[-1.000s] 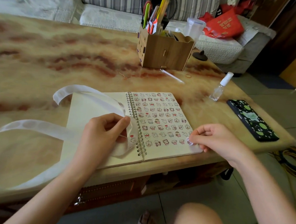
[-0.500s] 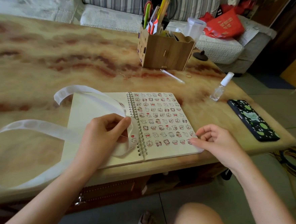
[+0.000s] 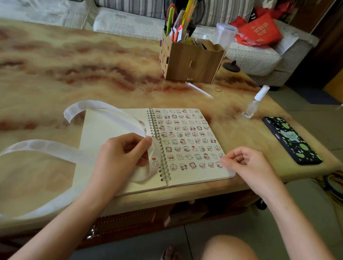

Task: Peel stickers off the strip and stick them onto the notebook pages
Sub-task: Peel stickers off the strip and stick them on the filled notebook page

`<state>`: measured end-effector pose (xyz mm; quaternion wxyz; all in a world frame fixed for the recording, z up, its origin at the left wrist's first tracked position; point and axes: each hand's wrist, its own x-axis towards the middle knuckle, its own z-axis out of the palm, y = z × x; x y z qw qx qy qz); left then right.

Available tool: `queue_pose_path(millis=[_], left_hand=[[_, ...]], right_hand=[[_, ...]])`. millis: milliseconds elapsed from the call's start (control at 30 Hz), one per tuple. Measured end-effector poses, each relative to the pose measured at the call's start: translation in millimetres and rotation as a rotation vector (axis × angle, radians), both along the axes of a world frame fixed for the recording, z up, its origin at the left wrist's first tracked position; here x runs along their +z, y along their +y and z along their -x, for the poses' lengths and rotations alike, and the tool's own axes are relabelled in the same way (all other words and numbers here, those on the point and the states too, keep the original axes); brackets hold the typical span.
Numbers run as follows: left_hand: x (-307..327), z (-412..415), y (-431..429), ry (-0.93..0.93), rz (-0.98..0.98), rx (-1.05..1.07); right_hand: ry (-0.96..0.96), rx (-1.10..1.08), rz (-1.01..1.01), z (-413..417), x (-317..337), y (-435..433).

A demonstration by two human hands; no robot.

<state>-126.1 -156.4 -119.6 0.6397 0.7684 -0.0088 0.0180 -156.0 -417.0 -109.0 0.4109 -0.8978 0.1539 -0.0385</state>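
Count: two hands, left hand (image 3: 120, 156) and right hand (image 3: 249, 167); one spiral notebook (image 3: 110, 125) under both; one sticker strip (image 3: 43, 147) looping out left of the left hand, with one printed sticker (image 3: 155, 162) legible just beside that hand's fingers. Beyond the right hand on the surface (image 3: 49, 70): one wooden organiser box (image 3: 191, 64), one clear pen (image 3: 198, 89), one spray bottle (image 3: 253, 103), one phone (image 3: 291, 140). Page stickers (image 3: 186, 139) between the hands: many rows, too small for an exact total.
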Motion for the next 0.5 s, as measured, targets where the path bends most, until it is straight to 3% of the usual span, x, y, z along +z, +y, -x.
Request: queue_pose_path(millis=[500], left_hand=[[-1.2, -0.3, 0.3, 0.000, -0.016, 0.002]], right_hand=[[0.011, 0.023, -0.072, 3.4, -0.4, 0.1]])
